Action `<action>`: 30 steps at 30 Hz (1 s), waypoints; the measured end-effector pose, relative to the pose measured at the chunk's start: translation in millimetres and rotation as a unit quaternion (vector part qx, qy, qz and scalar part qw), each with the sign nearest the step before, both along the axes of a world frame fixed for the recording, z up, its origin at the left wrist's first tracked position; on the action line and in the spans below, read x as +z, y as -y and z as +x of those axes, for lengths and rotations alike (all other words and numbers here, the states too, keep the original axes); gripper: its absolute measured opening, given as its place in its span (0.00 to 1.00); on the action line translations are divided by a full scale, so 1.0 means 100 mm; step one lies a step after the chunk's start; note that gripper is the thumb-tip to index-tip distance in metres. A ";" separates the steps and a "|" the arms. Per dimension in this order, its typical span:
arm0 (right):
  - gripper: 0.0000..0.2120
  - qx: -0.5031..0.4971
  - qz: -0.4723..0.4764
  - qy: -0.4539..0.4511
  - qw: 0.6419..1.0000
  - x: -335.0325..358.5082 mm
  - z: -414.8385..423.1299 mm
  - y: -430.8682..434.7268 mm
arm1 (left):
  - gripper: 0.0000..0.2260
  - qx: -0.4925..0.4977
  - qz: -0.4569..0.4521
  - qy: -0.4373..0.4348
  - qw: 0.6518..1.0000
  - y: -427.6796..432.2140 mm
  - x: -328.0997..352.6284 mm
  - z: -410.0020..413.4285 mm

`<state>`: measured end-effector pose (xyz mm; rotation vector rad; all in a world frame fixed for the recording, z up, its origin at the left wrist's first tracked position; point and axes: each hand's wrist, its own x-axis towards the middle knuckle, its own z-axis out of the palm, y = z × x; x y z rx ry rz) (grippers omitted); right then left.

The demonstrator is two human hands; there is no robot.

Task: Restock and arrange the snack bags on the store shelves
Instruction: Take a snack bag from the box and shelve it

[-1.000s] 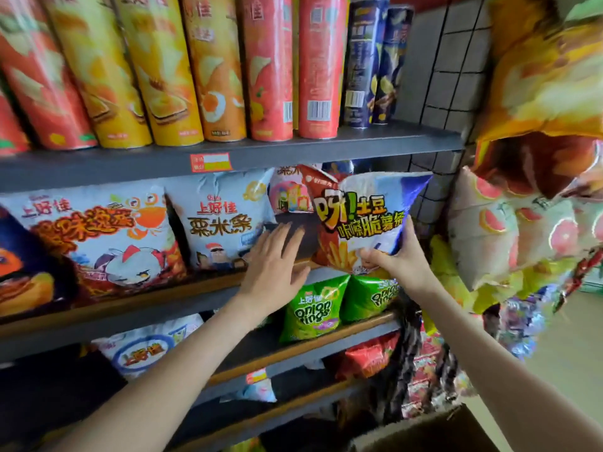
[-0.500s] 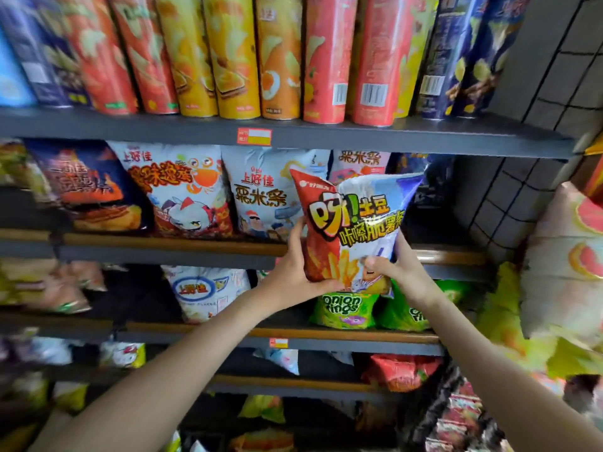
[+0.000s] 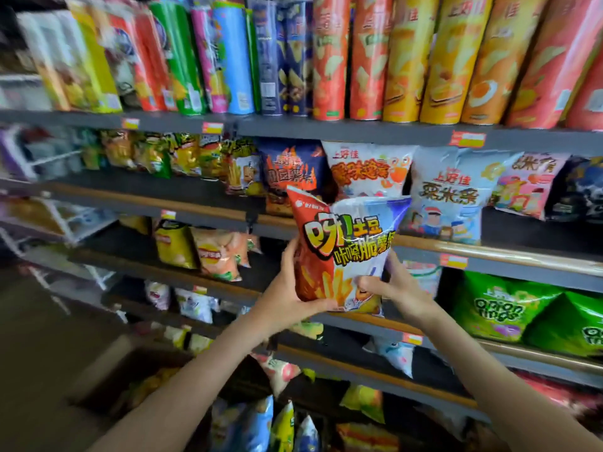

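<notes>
A red, white and blue potato-stick snack bag (image 3: pixel 346 249) is held upright in front of the shelves, clear of them. My left hand (image 3: pixel 287 295) grips its lower left edge, fingers curled under the bottom. My right hand (image 3: pixel 391 288) pinches its lower right corner, thumb on the front. Behind the bag, the second shelf (image 3: pixel 489 252) carries a white crab-print bag (image 3: pixel 365 171), a pale blue corn-stick bag (image 3: pixel 447 194) and a dark blue bag (image 3: pixel 293 171).
Tall chip tubes (image 3: pixel 404 57) line the top shelf. Green onion-ring bags (image 3: pixel 509 311) sit at the lower right, yellow and pink chip bags (image 3: pixel 202 252) at the lower left. A cardboard box (image 3: pixel 107 380) stands on the floor. More bags fill the bottom shelves.
My left hand left the shelf and took the bag's left edge. Both hands have carried the bag leftward along the shelves, and my view has swung left with it.
</notes>
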<state>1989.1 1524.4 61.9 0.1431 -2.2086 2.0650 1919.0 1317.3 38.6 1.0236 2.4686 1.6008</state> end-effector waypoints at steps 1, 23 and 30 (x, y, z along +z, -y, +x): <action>0.38 0.014 0.003 0.005 1.000 -0.03 -0.10 0.26 | 0.48 0.013 -0.013 -0.001 1.000 0.29 0.00 -0.03; 0.33 0.030 0.093 -0.125 0.987 0.01 -2.69 3.76 | 0.31 0.204 -0.136 -0.115 0.962 4.13 0.05 -1.83; 0.29 -0.010 0.156 -0.154 0.976 0.20 -3.62 4.15 | 0.33 0.183 -0.175 -0.127 0.959 4.50 0.31 -2.93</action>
